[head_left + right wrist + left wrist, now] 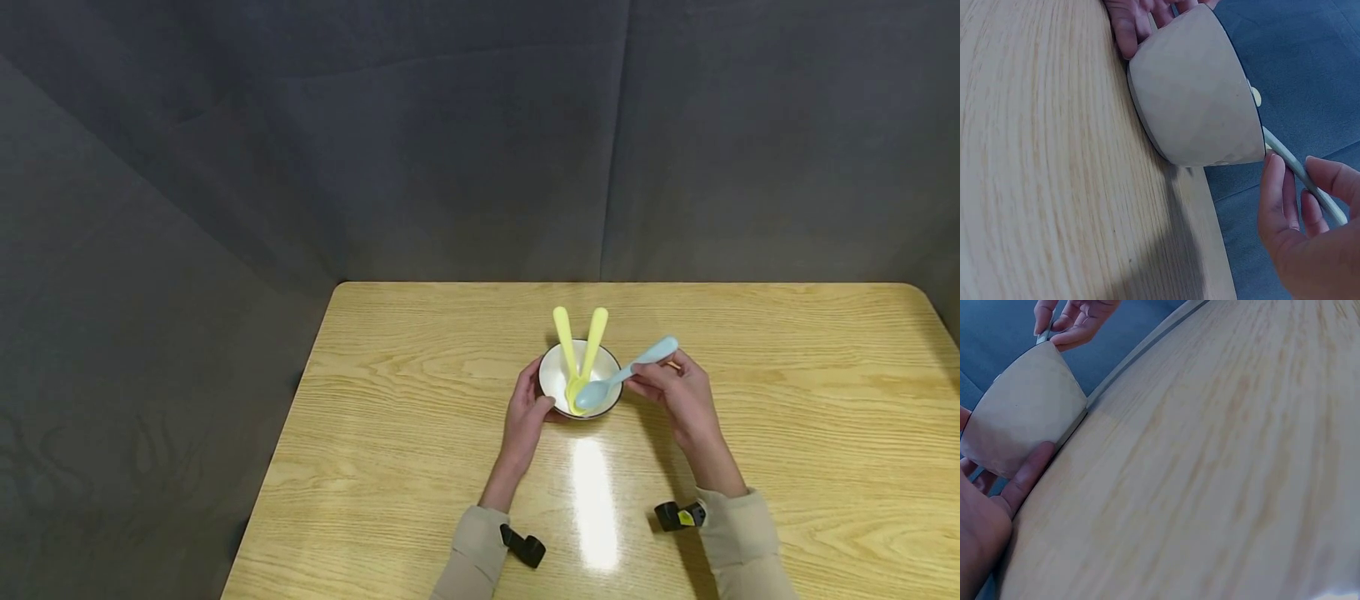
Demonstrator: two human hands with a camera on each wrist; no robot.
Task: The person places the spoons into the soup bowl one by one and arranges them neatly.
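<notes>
A white bowl with a dark rim stands on the table. My left hand grips it from the left, thumb at the rim and fingers round the side. In the left wrist view the bowl's outer wall looks faceted. Two yellow pieces of cutlery lean inside, handles above the far rim; their heads overlap, partly hidden. With thumb and fingers, my right hand pinches the handle of a light blue spoon, whose head is over the bowl's inside above the yellow heads. The right wrist view shows the blue handle slanting over the rim.
The wooden table extends to both sides of the bowl. Dark grey cloth hangs behind its far edge and along the left. Black wrist cameras are strapped over the beige sleeves.
</notes>
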